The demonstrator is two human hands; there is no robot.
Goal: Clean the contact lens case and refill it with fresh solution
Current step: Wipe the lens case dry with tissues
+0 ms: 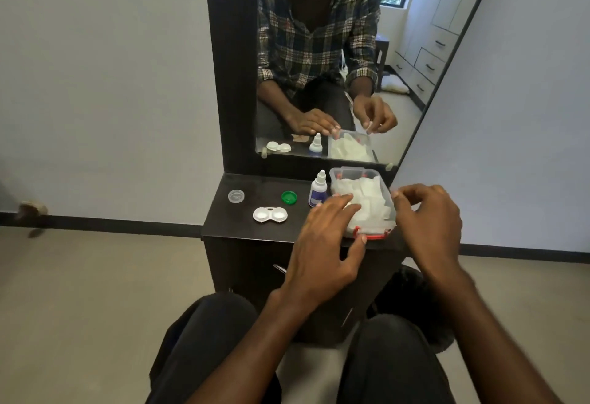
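The person seems to be fetching a wipe to dry the case (270, 214), which lies open, both caps off, at the worktop's (223, 225) middle. The left hand (322, 244) rests flat, fingers straight, on the tissue box (384, 194); the right hand (427, 215) hovers at the box's right rim, fingers curled, seemingly holding nothing. Next: pinch one tissue free. The bottle (317, 189) label is unreadable.

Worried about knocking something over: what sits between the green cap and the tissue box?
In the head view, only the small solution bottle stands between the green cap and the tissue box.
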